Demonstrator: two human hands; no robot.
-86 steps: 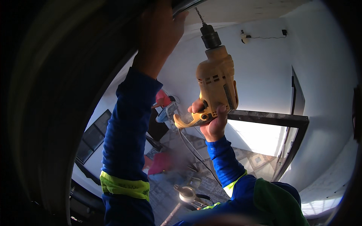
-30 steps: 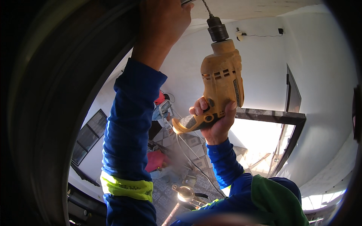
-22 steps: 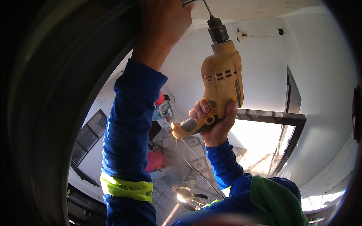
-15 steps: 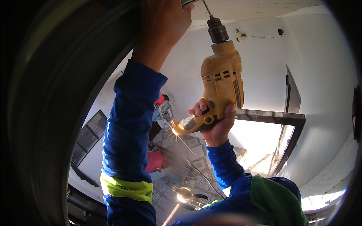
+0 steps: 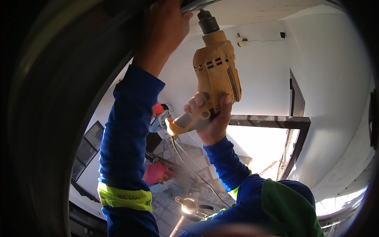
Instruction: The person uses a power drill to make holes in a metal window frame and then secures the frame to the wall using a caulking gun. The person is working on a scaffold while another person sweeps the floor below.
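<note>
My right hand (image 5: 213, 118) is closed round the handle of a yellow corded power drill (image 5: 216, 67), its chuck pointing up. The black chuck (image 5: 208, 21) is right under a shiny metal rail (image 5: 199, 5) at the top edge, and the drill bit barely shows there. High on the left, my left hand (image 5: 166, 33) is raised to the same rail, its thumb beside it. The other fingers are cut off by the top edge or in shadow, but the hand appears to grip the rail. The drill's cord (image 5: 193, 170) hangs down from the handle.
Far below are a tiled floor (image 5: 166, 201), a pink item (image 5: 156, 173) and a blurred pole-like object with a round top (image 5: 189, 206). A dark-framed bright doorway (image 5: 272, 120) is at right. A small wired fixture (image 5: 241, 40) is on the white wall. A dark curved edge fills the left.
The drill has moved up and to the left with my right hand. Its bit, earlier showing in full, is now mostly out of sight at the rail. The whole view has shifted slightly.
</note>
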